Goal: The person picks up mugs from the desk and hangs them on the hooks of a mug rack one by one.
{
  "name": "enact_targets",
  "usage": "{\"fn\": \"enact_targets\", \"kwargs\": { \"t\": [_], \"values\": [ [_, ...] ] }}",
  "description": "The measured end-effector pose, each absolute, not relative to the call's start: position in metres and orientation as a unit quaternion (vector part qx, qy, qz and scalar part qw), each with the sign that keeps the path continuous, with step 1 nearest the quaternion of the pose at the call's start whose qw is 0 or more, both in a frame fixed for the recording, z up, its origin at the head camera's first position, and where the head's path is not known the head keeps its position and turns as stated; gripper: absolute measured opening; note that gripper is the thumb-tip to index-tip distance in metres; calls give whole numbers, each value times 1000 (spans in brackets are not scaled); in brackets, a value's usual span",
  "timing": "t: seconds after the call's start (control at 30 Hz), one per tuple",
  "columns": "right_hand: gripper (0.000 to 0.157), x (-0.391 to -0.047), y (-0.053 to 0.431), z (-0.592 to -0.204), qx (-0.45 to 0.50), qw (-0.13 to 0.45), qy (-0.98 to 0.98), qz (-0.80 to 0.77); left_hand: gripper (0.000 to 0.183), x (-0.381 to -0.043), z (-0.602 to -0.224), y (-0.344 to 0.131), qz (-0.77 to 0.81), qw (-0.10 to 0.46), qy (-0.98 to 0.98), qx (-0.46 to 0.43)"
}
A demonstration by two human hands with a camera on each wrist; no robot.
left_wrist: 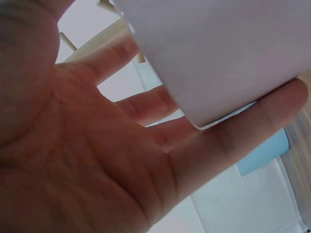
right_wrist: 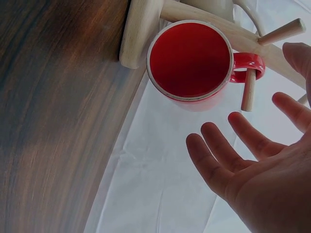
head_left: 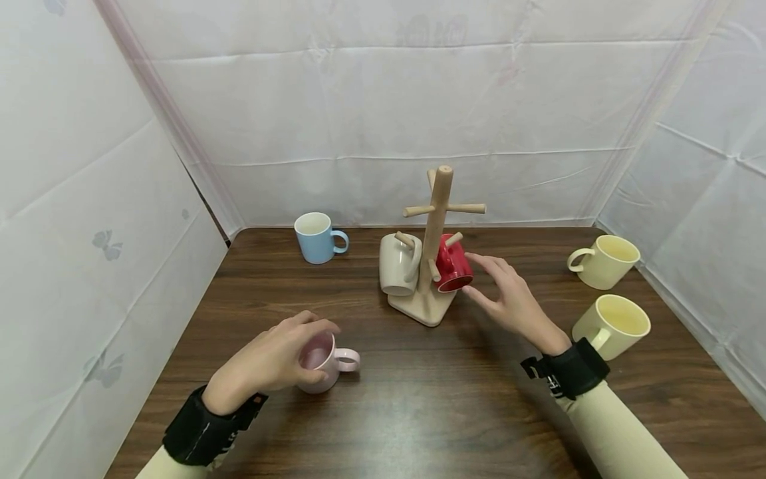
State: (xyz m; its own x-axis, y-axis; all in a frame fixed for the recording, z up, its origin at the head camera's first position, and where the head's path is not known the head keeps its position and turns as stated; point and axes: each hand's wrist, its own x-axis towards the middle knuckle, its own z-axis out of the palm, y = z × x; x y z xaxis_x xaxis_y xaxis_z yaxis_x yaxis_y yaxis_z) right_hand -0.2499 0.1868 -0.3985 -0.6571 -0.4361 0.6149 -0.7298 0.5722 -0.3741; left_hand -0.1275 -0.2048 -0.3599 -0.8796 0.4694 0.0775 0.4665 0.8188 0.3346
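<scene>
Pink mug [head_left: 319,352] is sitting toward the front left of the surface [head_left: 407,412], and the left hand [head_left: 278,352] is grasping it, thumb and fingers curving round its wall; whether its base is touching the surface, I cannot tell. The right hand [head_left: 505,299] is hovering beside the red mug [head_left: 455,266], its fingers released, spreading apart and holding nothing.

Judging by how things are lying, the hanging is standing at about a third done. The wooden rack [head_left: 439,199], standing near the middle of the surface's back edge, is carrying the red mug, whose handle is looping round a lower peg [right_wrist: 249,92], and the white mug [head_left: 391,266], seemingly hanging from another lower peg. Four mugs are apparently remaining: the pink one, the light blue mug [head_left: 315,243] standing toward the back left corner, and two yellow mugs [head_left: 610,266] standing by the right edge, one behind the other.

Counting up, six mugs are showing: one pink, one red, one white, one light blue, two yellow. One rack is showing, with six pegs sticking out, two of them bearing mugs.
</scene>
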Motion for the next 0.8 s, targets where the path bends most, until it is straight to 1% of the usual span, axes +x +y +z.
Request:
{"fn": "enact_targets", "kwargs": {
  "t": [0.13, 0.23, 0.47, 0.6, 0.8],
  "values": [
    [60, -248, 188, -399, 343, 230, -856, 312, 41, -128, -362, -205, 178, -17, 950, 254],
    [61, -248, 189, -401, 343, 226, -856, 313, 37, -129, -363, -205, 177, -29, 948, 261],
    [67, -243, 192, -407, 331, 207, -863, 320, 41, -132, -365, -207, 188, -35, 947, 257],
    [66, -239, 195, -410, 325, 201, -868, 318, 44, -132, -367, -207, 198, -37, 943, 265],
    [64, -238, 196, -410, 330, 206, -864, 319, 47, -136, -368, -203, 230, -40, 929, 286]
  ]
}}
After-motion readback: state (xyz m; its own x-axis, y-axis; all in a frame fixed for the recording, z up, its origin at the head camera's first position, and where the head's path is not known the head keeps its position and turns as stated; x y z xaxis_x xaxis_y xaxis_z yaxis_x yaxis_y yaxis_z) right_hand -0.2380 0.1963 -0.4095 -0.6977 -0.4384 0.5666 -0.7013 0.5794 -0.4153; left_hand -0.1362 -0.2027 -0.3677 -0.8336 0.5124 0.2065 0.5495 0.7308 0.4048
